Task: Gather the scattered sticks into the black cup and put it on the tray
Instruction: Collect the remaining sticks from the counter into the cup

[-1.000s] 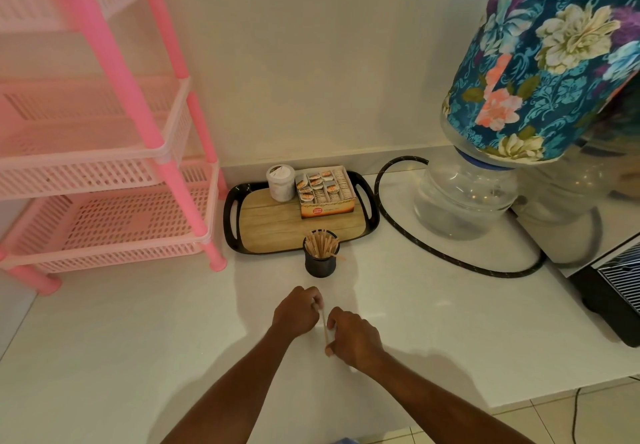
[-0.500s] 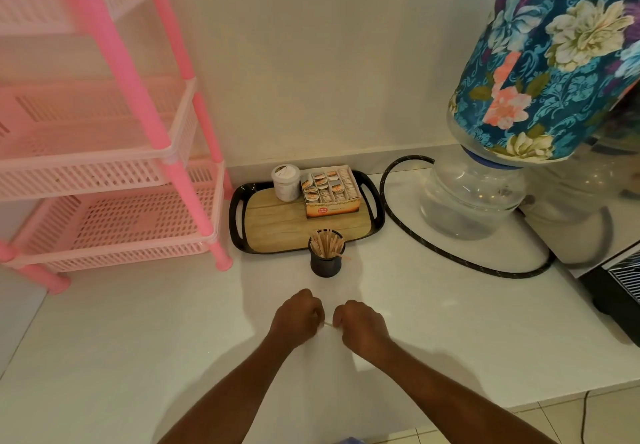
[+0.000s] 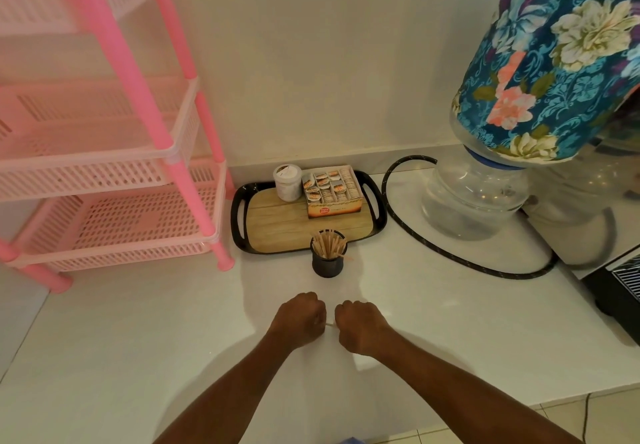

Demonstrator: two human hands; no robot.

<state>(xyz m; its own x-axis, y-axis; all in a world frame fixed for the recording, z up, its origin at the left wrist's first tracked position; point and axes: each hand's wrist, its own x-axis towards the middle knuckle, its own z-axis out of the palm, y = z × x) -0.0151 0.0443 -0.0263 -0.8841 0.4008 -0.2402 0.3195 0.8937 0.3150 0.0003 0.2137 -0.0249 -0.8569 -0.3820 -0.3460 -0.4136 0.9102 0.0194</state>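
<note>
The black cup [image 3: 327, 263] stands on the white counter just in front of the tray [image 3: 242, 235], holding several wooden sticks [image 3: 328, 244]; one stick pokes out to the right over its rim. The tray is black-rimmed with a wood-look base. Below the cup, my left hand [image 3: 299, 317] and my right hand [image 3: 360, 324] are both curled into fists close together on the counter. A thin pale stick [image 3: 330, 323] spans the small gap between them, pinched at each end.
On the tray sit a white lidded jar [image 3: 287, 182] and a box of sachets [image 3: 332, 192]. A pink plastic rack [image 3: 114, 180] stands at the left. A water bottle with floral cover [image 3: 540, 104], a black hose [image 3: 450, 253] and a dark appliance [image 3: 620, 291] fill the right.
The stick between my hands has turned from upright to lying level between the two fists. Both hands have drawn a little closer to me and curled tighter.
</note>
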